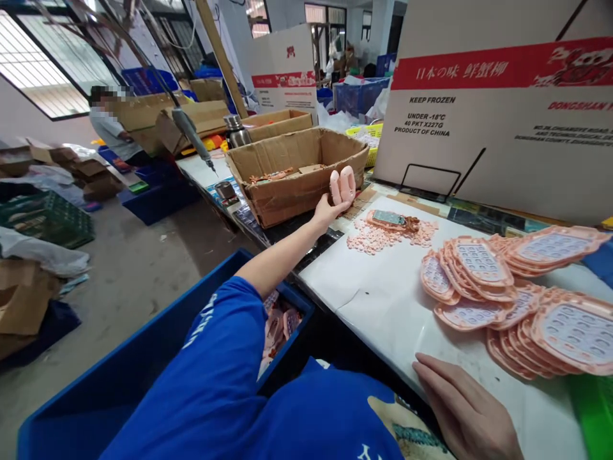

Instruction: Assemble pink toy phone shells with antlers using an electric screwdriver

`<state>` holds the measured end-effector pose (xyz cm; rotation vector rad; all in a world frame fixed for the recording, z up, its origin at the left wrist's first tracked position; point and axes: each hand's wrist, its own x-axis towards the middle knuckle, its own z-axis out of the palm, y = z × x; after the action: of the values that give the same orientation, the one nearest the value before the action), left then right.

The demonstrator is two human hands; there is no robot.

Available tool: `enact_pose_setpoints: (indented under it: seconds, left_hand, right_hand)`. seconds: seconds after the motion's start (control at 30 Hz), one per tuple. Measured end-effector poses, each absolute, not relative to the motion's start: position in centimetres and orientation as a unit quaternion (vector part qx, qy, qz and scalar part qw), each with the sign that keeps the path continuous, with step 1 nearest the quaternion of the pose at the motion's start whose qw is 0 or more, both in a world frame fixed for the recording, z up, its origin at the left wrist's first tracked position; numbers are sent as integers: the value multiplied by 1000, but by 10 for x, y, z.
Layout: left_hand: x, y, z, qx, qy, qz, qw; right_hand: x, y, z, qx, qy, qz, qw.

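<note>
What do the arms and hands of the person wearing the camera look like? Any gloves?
No gloves: the left hand and right hand are bare. The left sleeve is bright blue and short, ending near the elbow, with white lettering. The right sleeve is out of view.

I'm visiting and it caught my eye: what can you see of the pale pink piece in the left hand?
The pale pink piece shows as two long, round-ended lobes side by side; whether they are joined is unclear. It looks like smooth plastic, and the wider-looking lobe has a long recess or opening. It stands roughly upright, held at its lower end by the left hand, in front of the right end of an open cardboard box. Whether it touches the box cannot be told.
</note>
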<state>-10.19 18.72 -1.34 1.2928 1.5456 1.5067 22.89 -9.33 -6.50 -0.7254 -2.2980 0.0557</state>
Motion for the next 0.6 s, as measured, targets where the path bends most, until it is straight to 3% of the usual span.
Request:
enact_pose_setpoints:
  seconds: [0.33, 0.6]
  left_hand:
    - [-66, 240, -25, 381, 591, 668, 244]
    - [-77, 149, 0, 509, 512, 661, 204]
  right_hand:
    - [221, -97, -65, -312, -862, 79, 392]
    - [220, -96, -61, -334, -822, 150, 436]
